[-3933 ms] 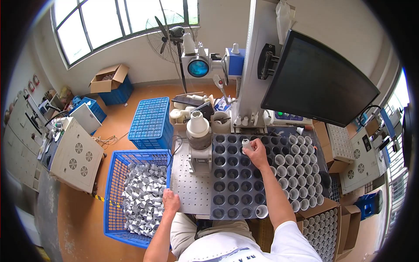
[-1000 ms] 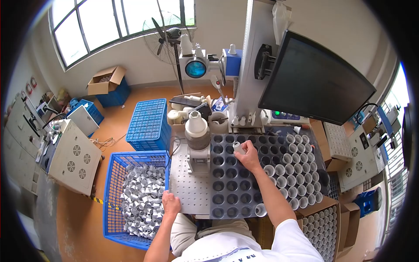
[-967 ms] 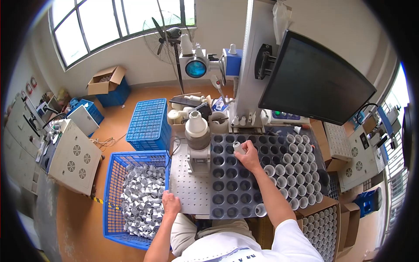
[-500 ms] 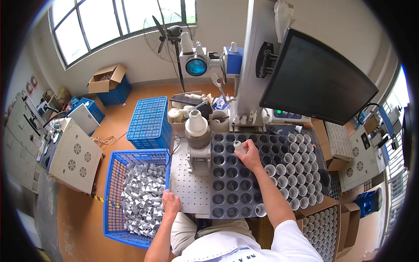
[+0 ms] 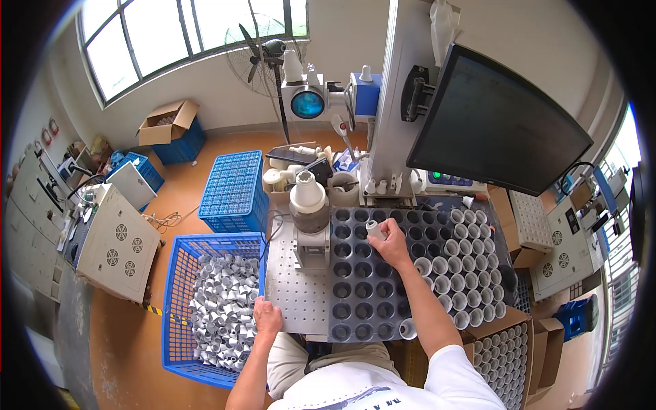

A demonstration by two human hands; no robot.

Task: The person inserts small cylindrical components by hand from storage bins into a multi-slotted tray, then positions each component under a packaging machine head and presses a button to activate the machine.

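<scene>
My right hand (image 5: 387,244) is closed around a white plastic cone-shaped part (image 5: 372,228), held above the black tray (image 5: 352,290) with round holes. White cups (image 5: 471,280) of the same kind fill the right-hand holes, and one sits at the tray's front edge. My left hand (image 5: 267,317) has its fingers curled at the left edge of the perforated metal plate (image 5: 295,294), by the rim of the blue basket (image 5: 171,307); what it grips, if anything, is hidden. Loose white parts (image 5: 222,307) lie piled in that basket. A white cone (image 5: 307,191) stands on the grey fixture (image 5: 311,239).
A lens head (image 5: 307,104) hangs over the fixture. A large monitor (image 5: 499,119) leans out over the right side. Behind the basket stands a blue crate (image 5: 232,184). At lower right, a cardboard box (image 5: 543,355) holds rows of white cups.
</scene>
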